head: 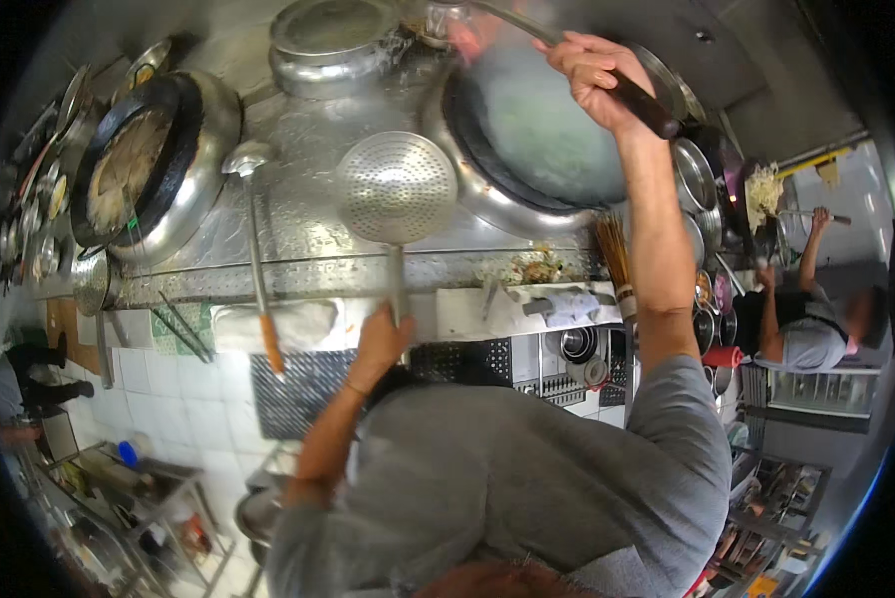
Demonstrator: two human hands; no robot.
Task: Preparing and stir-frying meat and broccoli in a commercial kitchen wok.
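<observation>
My left hand (384, 336) grips the handle of a round perforated metal skimmer (397, 187), whose disc is over the steel cooktop. My right hand (604, 82), raised over the far right of a large wok (485, 168), holds a long metal utensil by its dark handle (642, 101); its working end is out of sight at the top edge. Steam hides much of the wok, and something green shows blurred inside. Red flame glows behind the wok. A ladle (252, 161) with a wooden handle end lies to the left of the skimmer.
Another wok (92, 217) with brownish liquid sits on the left burner. At the back stands a lidded pot (279, 60). Food scraps (541, 265), folded cloths (275, 325) and a bamboo brush (613, 247) are along the front edge. A co-worker (806, 336) handles noodles at far right.
</observation>
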